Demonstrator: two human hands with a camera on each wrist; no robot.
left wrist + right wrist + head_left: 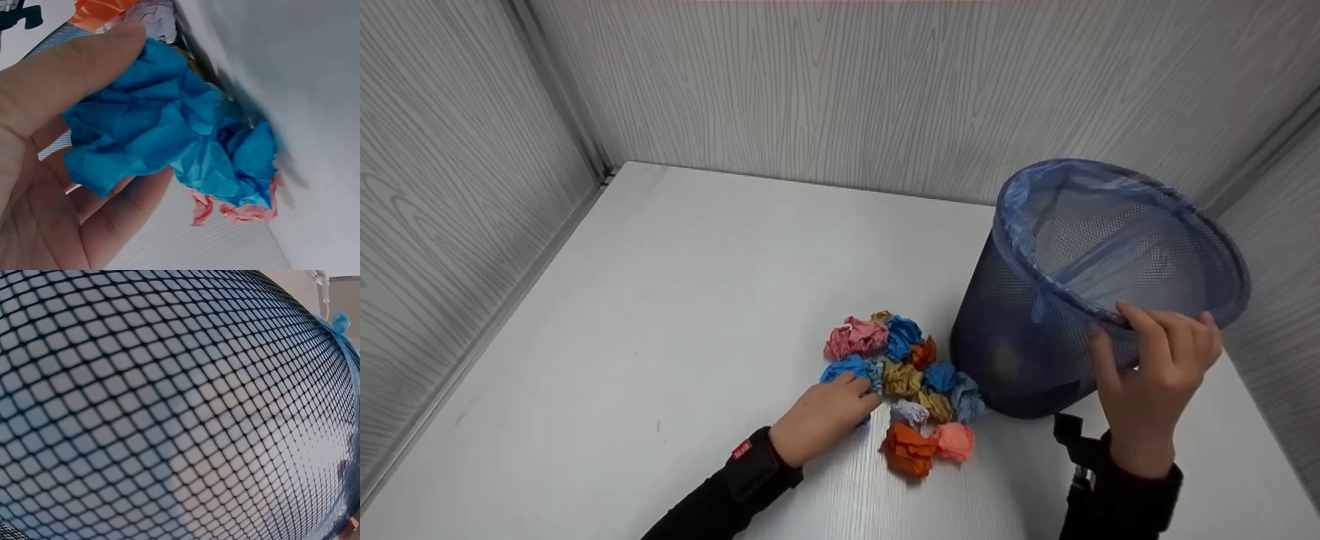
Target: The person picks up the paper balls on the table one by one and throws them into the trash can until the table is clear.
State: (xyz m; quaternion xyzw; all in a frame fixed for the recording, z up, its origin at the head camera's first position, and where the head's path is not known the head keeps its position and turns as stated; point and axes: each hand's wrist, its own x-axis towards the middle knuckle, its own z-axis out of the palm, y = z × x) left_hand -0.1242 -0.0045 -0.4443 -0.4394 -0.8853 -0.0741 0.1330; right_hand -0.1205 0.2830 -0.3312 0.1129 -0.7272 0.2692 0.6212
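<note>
My left hand [825,416] is at the near left side of a heap of crumpled paper balls on the table. Its thumb and fingers hold a blue crumpled paper ball [135,112], mostly covered by the hand in the head view. Another blue paper ball [239,163] lies just beyond it. At the right, my right hand [1159,375] grips the near rim of a dark mesh wastebasket [1020,330], with the thumb outside and fingers over the edge. A translucent blue bag [1110,240] lines the basket and folds over its rim. Mesh fills most of the right wrist view.
Pink balls [859,337] lie at the heap's far left, and an orange ball [910,450] and a coral ball [955,441] at its near side. A grey-blue ball [966,397] lies right beside the basket's base. Wood-grain panels [810,90] wall the white table [660,300].
</note>
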